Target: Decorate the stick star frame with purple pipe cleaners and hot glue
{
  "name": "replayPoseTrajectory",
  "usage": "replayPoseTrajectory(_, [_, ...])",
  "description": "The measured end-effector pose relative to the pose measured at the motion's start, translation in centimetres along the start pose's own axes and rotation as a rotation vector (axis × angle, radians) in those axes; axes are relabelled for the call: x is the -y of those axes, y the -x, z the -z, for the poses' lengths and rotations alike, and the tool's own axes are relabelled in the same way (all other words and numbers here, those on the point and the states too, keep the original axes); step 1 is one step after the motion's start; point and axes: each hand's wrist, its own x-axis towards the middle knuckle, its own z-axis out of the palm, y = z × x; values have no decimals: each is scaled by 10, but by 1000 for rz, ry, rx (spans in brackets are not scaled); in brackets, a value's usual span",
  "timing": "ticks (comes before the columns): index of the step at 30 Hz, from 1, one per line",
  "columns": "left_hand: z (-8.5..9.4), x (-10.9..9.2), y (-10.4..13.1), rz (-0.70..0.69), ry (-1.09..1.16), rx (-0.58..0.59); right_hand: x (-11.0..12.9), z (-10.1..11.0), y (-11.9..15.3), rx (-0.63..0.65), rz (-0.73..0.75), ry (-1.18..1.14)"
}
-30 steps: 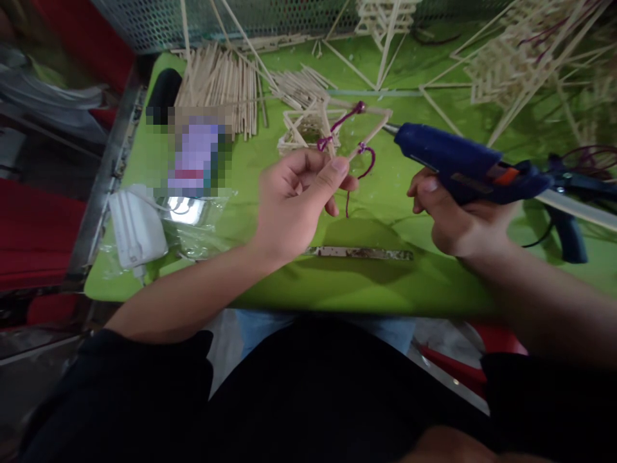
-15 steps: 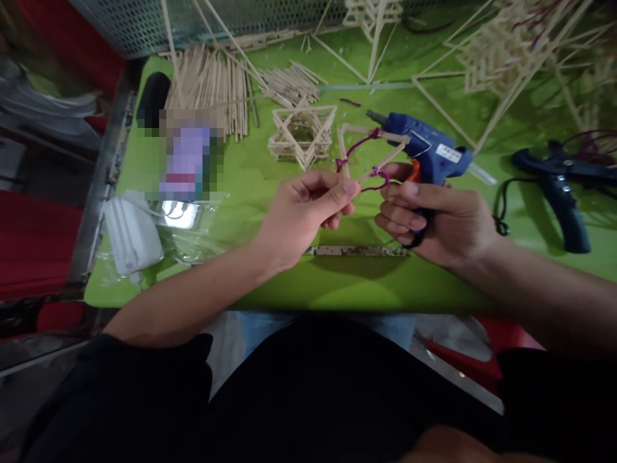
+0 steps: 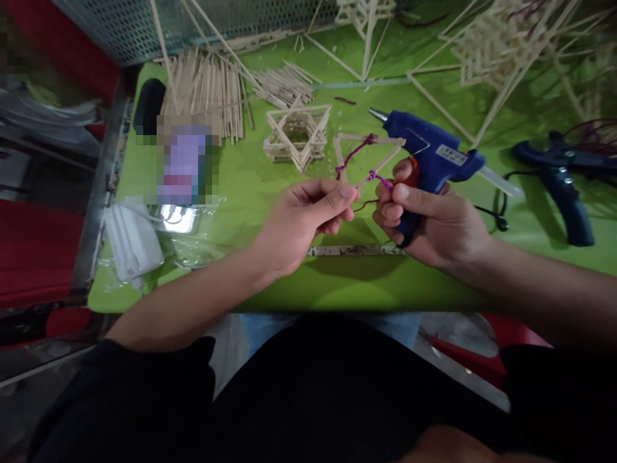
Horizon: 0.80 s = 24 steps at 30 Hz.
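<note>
A pile of sticks (image 3: pixel 207 96) lies left on my green tabletop (image 3: pixel 289 292), then a stick star (image 3: pixel 289 145). Nearer me, my left hand (image 3: pixel 308 218) pinches one corner of a stick triangle (image 3: pixel 388 159), held between my hands, with purple string (image 3: pixel 355 152) knotted on it. My right hand (image 3: pixel 429 222) grips a blue glue gun (image 3: pixel 424 138) and pinches the string too. Far right lies a dark tool (image 3: pixel 566 193).
</note>
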Motion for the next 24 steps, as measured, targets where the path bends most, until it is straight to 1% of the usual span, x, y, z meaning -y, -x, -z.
replayPoseTrajectory(5, [-1, -3, 1, 53, 31, 25, -2, 4, -7, 34, 76, 33])
replayPoseTrajectory(9, [-4, -8, 3, 88, 43, 69, -4, 6, -9, 7, 99, 49])
replayPoseTrajectory(12, [-4, -7, 4, 91, 18, 82, -6, 9, -11, 26, 138, 134])
replayPoseTrajectory(14, [-2, -5, 3, 55, -22, 68, -9, 10, -13, -1, 164, 162])
replayPoseTrajectory(16, [1, -4, 1, -39, -91, 27, -11, 11, -16, -77, 194, 161])
replayPoseTrajectory(17, [3, -4, 1, -108, -142, -8, -11, 11, -17, -125, 221, 161])
replayPoseTrajectory(20, [6, -8, -1, -352, -373, -164, -8, 12, -18, -221, 307, 192])
replayPoseTrajectory(22, [6, -13, -1, -521, -530, -270, -3, 12, -16, -233, 403, 243])
replayPoseTrajectory(24, [6, -18, 1, -642, -644, -338, 1, 13, -13, -196, 512, 319])
